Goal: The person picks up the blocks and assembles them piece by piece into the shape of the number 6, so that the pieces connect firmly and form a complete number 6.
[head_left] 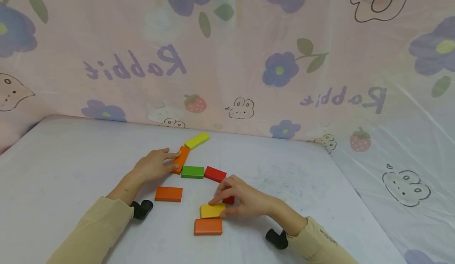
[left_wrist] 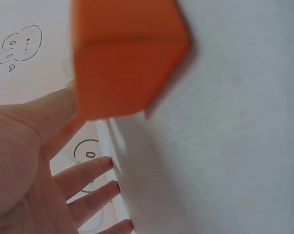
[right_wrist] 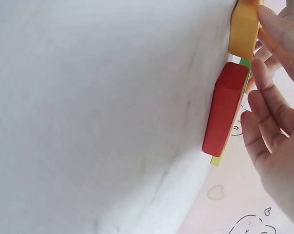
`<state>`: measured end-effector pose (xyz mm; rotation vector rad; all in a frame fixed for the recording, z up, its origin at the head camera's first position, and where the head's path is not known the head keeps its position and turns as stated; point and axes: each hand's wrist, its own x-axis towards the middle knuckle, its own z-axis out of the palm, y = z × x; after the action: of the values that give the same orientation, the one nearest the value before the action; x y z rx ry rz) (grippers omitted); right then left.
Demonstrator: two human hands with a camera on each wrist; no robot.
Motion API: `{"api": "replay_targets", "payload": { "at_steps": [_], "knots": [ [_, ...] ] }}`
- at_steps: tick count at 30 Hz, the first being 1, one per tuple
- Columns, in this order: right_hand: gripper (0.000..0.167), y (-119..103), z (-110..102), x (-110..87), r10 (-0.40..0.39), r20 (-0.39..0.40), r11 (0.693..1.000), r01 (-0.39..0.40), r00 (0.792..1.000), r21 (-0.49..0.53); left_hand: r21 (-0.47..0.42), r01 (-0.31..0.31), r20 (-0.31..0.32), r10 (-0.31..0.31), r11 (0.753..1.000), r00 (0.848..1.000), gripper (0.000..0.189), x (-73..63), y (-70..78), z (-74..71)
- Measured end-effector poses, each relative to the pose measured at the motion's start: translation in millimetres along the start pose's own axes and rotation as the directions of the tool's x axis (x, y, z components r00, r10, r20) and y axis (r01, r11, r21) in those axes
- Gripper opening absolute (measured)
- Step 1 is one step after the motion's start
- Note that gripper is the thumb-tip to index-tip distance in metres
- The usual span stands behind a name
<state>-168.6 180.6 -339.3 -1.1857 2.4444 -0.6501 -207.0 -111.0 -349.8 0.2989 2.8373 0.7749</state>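
My left hand (head_left: 153,166) lies at a slanted orange block (head_left: 182,158), thumb and index finger touching its upper face while the other fingers extend loosely. A lime-yellow block (head_left: 197,141) meets its far end, and a green block (head_left: 192,172) lies by its near end. My right hand (head_left: 245,197) pinches a yellow block (head_left: 212,211) between thumb and index finger. Just beyond that hand is a red block (head_left: 215,173). Another red block (head_left: 229,200) is partly hidden under its fingers; a red block (right_wrist: 226,112) shows beside the fingers in the right wrist view.
An orange block (head_left: 208,227) lies directly on the near side of the yellow one. Another orange block (head_left: 168,194) sits near the left wrist and looms large in the left wrist view. The white table (head_left: 305,185) ends at a printed curtain (head_left: 227,58).
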Motion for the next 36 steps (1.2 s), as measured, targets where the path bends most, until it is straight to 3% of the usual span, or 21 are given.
{"api": "replay_targets", "payload": {
  "at_steps": [7,36],
  "knots": [
    [0.032,2.1,-0.3,1.7,-0.028,0.007,0.999,0.028,1.000,0.023,-0.002,-0.004,-0.008,0.004,1.000,1.000,0.049,1.2,-1.0,2.1],
    [0.031,6.9,0.7,2.3,-0.019,-0.014,0.999,0.019,1.000,0.031,-0.002,-0.015,-0.018,0.015,1.000,1.000,0.048,-2.0,0.4,0.4]
  ]
}}
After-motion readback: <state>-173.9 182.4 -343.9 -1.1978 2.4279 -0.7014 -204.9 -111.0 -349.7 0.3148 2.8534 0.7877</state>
